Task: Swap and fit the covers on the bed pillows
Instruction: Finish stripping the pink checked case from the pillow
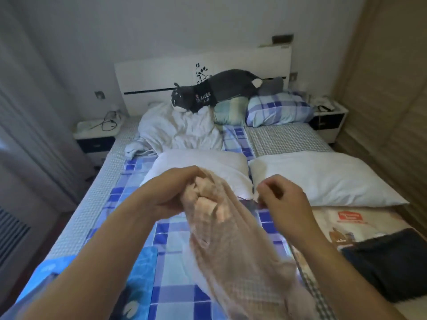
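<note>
Soft pink cover bunched in the left hand over a bed with two bare white pillows.

The wide bed with its blue-and-white checked sheet fills a narrow room, white headboard at the far wall and a nightstand on each side. Two plump white uncovered pillows lie side by side across the middle, well within reach. The thin pale-pink fabric pillow cover hangs limp from the left hand, whose fingers curl round a gathered wad of it. It looks light, floppy and a little sheer, likely to twist, so I would find the open hem and hold its two corners. The right hand is curled just beside it, thumb and fingertips together; whether it pinches an edge, I cannot tell.
</note>
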